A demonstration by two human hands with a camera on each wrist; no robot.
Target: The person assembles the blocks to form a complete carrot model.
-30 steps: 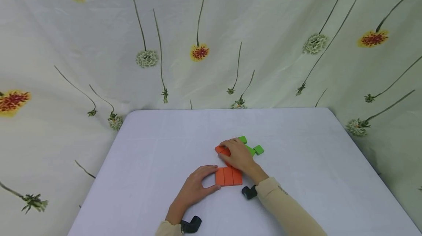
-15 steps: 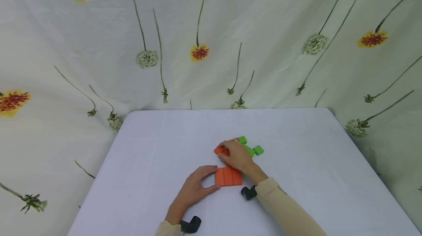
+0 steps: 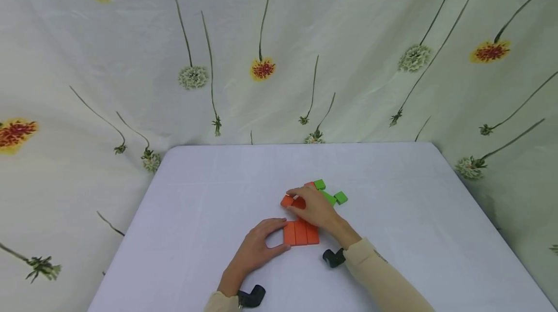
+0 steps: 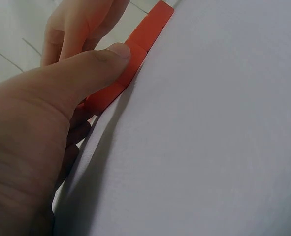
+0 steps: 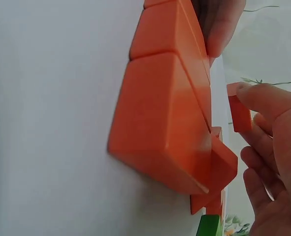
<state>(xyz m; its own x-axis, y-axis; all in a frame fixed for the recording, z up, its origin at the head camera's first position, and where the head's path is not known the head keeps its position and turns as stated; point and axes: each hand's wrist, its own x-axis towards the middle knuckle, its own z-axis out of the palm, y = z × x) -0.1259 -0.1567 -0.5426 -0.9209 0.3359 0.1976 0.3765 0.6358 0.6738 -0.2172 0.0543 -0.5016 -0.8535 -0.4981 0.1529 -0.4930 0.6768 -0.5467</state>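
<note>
My left hand pinches the left end of a row of orange blocks between thumb and fingers. The row lies flat on the white-covered table. In the left wrist view, the left thumb presses the side of an orange block. Just beyond the row, my right hand pinches a small orange block between thumb and fingers. It is raised off the table in the right wrist view. More orange blocks lie beneath and behind this hand, partly hidden.
Green blocks, a small one, another and a longer piece, lie right of and behind the right hand. A flower-patterned cloth hangs behind the table. Black wrist cameras sit on both wrists.
My right hand has shifted slightly left with the small orange block. Another orange block behind the hand has come into view. The left hand and the row stay in place.
</note>
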